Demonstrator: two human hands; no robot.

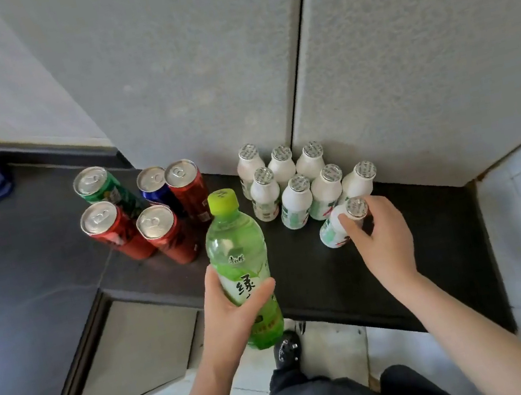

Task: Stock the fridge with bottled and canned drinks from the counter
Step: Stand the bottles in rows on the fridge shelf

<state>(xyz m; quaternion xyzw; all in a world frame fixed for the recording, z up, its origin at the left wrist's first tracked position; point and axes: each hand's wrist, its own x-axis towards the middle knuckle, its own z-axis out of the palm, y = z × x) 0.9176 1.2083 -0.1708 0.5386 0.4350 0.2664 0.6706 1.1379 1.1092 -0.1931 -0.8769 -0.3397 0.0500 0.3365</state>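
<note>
**Drinks on counter (pixel 318 277)**

A capped green bottle (pixel 235 247) is being held upright by the left hand (pixel 227 314). Five cans (pixel 157 231) are standing left: three red, green, blue. Seven white bottles (pixel 296 203) are standing right; an eighth bottle (pixel 336 229) is leaning in the right hand (pixel 385 241).

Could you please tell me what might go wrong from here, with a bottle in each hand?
The right hand grips the nearest white bottle by its neck, close to the other white bottles; lifting it sideways could topple them. The left hand holds the green tea bottle by its lower half, seemingly past the counter edge; a slip might drop it onto the floor.
</note>
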